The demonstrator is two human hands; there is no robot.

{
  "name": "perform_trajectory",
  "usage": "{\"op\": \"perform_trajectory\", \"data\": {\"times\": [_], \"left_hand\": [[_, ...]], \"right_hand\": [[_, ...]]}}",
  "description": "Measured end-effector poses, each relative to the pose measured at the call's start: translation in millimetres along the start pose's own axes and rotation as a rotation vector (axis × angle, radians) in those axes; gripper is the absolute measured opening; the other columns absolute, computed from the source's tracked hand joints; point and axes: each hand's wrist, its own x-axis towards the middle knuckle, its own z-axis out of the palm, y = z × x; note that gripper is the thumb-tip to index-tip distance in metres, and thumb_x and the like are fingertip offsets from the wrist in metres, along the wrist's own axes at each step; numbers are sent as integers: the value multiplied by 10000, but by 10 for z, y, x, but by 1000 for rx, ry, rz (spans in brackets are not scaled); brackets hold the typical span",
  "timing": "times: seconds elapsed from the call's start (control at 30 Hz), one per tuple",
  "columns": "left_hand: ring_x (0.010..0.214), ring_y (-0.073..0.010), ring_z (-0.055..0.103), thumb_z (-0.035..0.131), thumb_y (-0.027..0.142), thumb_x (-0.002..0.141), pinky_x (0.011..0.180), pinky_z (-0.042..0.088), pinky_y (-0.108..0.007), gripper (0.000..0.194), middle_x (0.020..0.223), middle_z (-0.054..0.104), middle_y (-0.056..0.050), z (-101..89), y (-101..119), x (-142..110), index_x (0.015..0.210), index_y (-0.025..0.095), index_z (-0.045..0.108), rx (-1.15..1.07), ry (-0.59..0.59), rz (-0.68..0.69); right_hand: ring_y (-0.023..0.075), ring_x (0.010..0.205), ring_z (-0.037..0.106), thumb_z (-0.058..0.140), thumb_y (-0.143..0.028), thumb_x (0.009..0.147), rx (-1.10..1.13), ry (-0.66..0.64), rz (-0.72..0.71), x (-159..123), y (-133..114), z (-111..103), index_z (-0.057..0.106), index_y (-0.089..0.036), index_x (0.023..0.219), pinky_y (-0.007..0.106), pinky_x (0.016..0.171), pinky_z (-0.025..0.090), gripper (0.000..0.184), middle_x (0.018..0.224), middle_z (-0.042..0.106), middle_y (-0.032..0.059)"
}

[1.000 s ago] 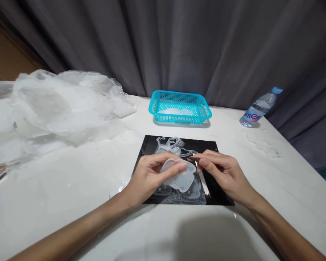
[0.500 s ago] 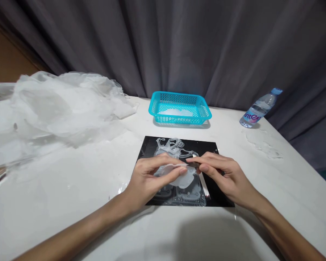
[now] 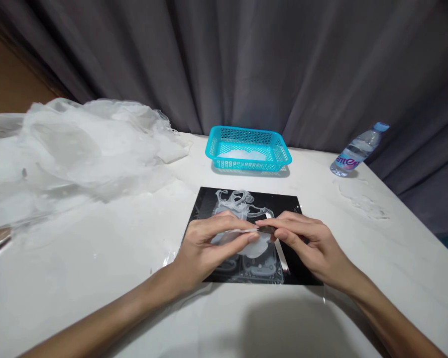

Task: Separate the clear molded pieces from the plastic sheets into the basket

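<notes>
My left hand (image 3: 212, 243) pinches a thin, translucent white sheet with a wavy outline (image 3: 257, 247) between thumb and fingers. At its upper edge, my right hand (image 3: 308, 236) grips a small dark tool (image 3: 267, 229), its tip at the sheet beside my left fingertips. The tool's exact kind is hidden by the fingers. Both hands are above a black board (image 3: 302, 271). On the board lie clear molded film pieces (image 3: 261, 268) and curly translucent trimmings (image 3: 237, 199). A narrow silvery strip (image 3: 282, 261) lies partly beneath my right hand.
Behind the board stands a blue perforated basket (image 3: 248, 166) with white translucent pieces inside. A large heap of white translucent sheets (image 3: 85, 144) covers the left side. At the right are a water bottle (image 3: 359, 150) and clear scraps (image 3: 362, 199). A grey curtain (image 3: 269, 64) hangs behind.
The sheet in my left hand has tipped, so its upper part now shows nearly edge-on. The dark tool stays at its edge, with only slight hand movement.
</notes>
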Motion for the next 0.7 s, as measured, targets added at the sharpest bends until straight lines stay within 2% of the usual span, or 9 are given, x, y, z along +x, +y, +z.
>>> {"op": "perform_trajectory", "data": {"times": [0.47,0.7], "left_hand": [[762,-156,699,781,85,898,716,552,-271,167,876,790,-31,-3,-38,-17,1009,208,810,-25,-13,-20],[774,-163,711,783,79,897,711,563,-271,179,899,811,-49,-10,-45,8,1034,192,806,8,-9,44]], "right_hand": [[154,861,657,561,-250,1074,-15,37,-28,2,2,42,734,-340,1318,300,807,508,312,934,729,12],[150,853,635,550,-281,1081,-11,30,7,16,-25,-21,734,-303,1323,274,777,489,305,882,684,14]]}}
